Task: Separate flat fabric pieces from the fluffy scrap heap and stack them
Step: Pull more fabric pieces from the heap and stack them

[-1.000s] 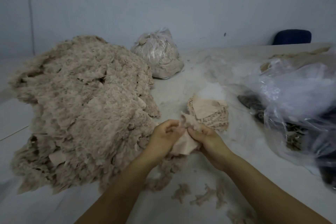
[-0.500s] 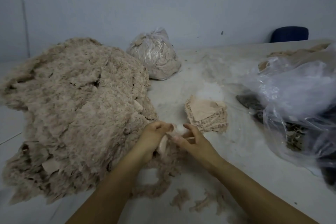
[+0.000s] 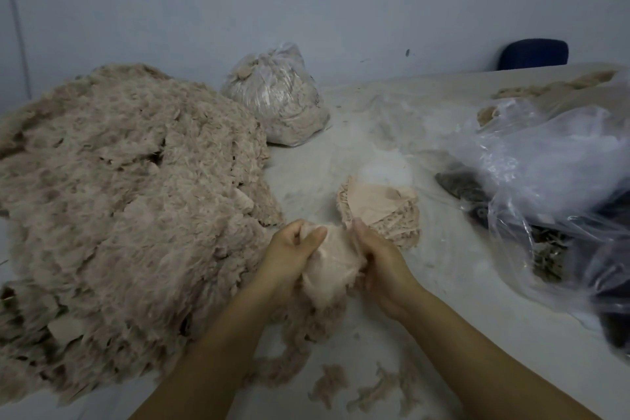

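Both my hands on one pale fabric piece, held just above the table. My left hand grips its left edge w/ curled fingers, thumb on top; my right hand pinches the right edge. Fluffy strands hang under it (still attached, looks like). Big scrap heap sits to the left, touching my left forearm. Stack of flat pieces lies just beyond my right hand. Tied plastic bag at the back, loose clear bags on the right, bits of fluff near the front edge.
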Demonstrator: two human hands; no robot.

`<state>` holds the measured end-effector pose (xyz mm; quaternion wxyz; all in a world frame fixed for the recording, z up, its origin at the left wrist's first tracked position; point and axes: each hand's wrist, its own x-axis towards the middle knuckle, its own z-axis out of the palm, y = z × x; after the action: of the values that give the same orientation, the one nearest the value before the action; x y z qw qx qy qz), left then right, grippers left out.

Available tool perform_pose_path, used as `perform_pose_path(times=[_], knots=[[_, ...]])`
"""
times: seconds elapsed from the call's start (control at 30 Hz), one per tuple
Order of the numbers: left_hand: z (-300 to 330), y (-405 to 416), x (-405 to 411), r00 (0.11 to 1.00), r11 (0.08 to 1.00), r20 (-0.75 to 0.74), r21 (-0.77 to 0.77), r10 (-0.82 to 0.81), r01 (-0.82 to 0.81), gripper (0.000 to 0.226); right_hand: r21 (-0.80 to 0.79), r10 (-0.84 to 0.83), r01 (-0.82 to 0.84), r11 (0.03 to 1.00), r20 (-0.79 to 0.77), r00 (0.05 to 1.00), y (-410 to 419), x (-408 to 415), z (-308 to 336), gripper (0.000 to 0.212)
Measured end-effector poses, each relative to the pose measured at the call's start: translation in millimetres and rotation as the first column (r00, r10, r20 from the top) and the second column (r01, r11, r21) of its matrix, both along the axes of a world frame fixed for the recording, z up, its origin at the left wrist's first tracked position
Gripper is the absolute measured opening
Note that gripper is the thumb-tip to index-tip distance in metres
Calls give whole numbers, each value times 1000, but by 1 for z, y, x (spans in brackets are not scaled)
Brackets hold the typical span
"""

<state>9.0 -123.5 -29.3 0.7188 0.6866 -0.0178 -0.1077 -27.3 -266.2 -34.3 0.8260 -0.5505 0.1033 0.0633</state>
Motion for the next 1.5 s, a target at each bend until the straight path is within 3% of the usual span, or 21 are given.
perform_pose_path(times=[0.2, 0.33, 0.4, 0.5, 0.6, 0.67, 0.77, 0.83, 0.87, 0.9, 0.93, 0.97, 1.03, 1.1, 1.17, 1.2, 1.27, 1.33, 1.4, 1.5], knots=[[18, -4, 17, 942, 963, 330, 230, 61, -143, 29, -237, -237, 267, 934, 148, 960, -9, 11, -6, 8], [28, -16, 47, 892, 931, 451, 308, 39, -196, 35, -332, -374, 468, 819, 310, 874, -30, 32, 9, 15], [36, -27, 64, 908, 930, 418, 315, 40, -187, 20, -407, -445, 561, 721, 348, 825, -43, 48, 18, 17], [28, -34, 81, 971, 940, 231, 315, 57, -130, 37, -542, -489, 583, 605, 324, 810, -65, 64, 21, 17], [0, -14, 73, 976, 810, 134, 583, -170, 60, 26, -655, -489, 595, 465, 370, 790, -75, 55, 11, 17], [-15, 11, 60, 931, 714, 72, 664, -357, 222, 31, -621, -408, 604, 501, 446, 797, -62, 42, 0, 11], [-19, 40, 50, 833, 501, 125, 843, -539, 198, 68, -752, 34, 263, 605, 355, 934, -22, 25, -18, 12], [-16, 51, 47, 796, 353, 148, 931, -587, 88, 68, -887, 336, -5, 461, 169, 927, 4, 21, -30, 37], [-14, 54, 47, 785, 286, 136, 957, -605, 55, 59, -933, 408, -47, 357, 110, 906, 11, 23, -36, 39], [-12, 55, 46, 771, 238, 124, 971, -625, 37, 46, -952, 416, -16, 304, 118, 902, 15, 25, -39, 27], [-10, 56, 44, 762, 241, 131, 970, -634, 34, 30, -938, 382, 11, 346, 152, 912, 18, 25, -40, 9], [-11, 57, 41, 765, 302, 168, 952, -622, 37, 18, -905, 310, 36, 423, 182, 933, 18, 25, -40, 9], [-10, 56, 38, 811, 506, 266, 862, -521, 42, 22, -813, 129, 118, 571, 231, 964, 15, 26, -38, 19], [-8, 54, 39, 847, 623, 293, 780, -443, 56, 32, -765, 6, 368, 528, 437, 899, 13, 22, -34, 21], [-7, 49, 39, 856, 644, 271, 760, -440, 90, 33, -723, 91, 496, 480, 604, 792, 20, 14, -26, 26], [-6, 47, 38, 857, 643, 261, 759, -445, 102, 31, -746, 197, 462, 480, 605, 772, 26, 10, -22, 28], [-5, 43, 38, 859, 659, 252, 741, -447, 126, 27, -836, 397, 385, 390, 530, 749, 36, 9, -24, 37], [-4, 42, 36, 863, 685, 252, 715, -437, 138, 27, -865, 420, 371, 337, 491, 763, 42, 13, -25, 25], [-5, 43, 36, 873, 741, 280, 660, -399, 127, 33, -818, 311, 365, 446, 523, 793, 42, 16, -23, 2], [-9, 51, 39, 887, 789, 300, 606, -351, 107, 37, -753, 167, 321, 574, 492, 855, 34, 14, -17, 19]])
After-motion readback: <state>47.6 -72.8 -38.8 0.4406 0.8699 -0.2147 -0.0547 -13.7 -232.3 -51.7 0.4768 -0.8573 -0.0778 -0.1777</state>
